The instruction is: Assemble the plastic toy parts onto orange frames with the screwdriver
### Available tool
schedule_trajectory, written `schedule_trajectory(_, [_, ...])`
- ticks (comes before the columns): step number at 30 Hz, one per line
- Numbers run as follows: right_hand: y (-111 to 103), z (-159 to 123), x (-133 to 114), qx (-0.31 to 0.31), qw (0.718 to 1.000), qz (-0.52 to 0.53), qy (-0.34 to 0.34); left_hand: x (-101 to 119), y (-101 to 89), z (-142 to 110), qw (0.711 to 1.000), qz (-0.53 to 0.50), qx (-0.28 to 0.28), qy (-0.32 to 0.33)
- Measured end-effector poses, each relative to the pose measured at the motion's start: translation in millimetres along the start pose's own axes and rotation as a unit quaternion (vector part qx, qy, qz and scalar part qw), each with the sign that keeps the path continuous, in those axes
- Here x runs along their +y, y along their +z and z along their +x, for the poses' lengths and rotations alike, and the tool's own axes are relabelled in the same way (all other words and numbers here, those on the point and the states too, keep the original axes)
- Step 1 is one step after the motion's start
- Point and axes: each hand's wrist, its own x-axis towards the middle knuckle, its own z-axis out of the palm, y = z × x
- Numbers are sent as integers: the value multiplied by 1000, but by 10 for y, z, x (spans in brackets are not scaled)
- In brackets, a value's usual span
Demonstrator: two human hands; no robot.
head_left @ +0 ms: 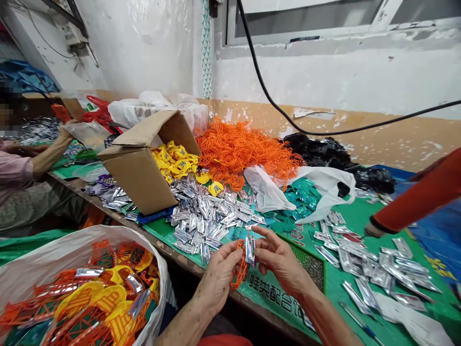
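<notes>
The left hand (218, 281), fingertips pinched, grips an orange frame (239, 277) above the near edge of the green surface (334, 284). The right hand (283, 262), narrowly closed, holds a silver packet (249, 251) against the frame's far part. The frame lies between both hands, nearer the left, its long axis slanting away and slightly right; the packet is nearer the right.

In your two hands (218, 276), you have one orange frame (239, 275) and at least one silver packet (249, 250). Around you, I count one cardboard box (139, 175), one white sack (161, 262), one green tray (325, 281) and one black cable (264, 91). The loose packets (198, 221), orange pieces (245, 149) and yellow pieces (176, 158) are too many, you cannot count them exactly.
</notes>
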Motion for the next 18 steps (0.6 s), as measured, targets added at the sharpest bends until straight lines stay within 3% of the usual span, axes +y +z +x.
schedule_trajectory(10, [44, -150, 58, 46, 998, -7, -49, -55, 91, -51, 998, 51, 11, 30])
schedule_trajectory(18, [-153, -293, 16, 25, 996, 74, -29, -50, 66, -64, 997, 70, -3, 21])
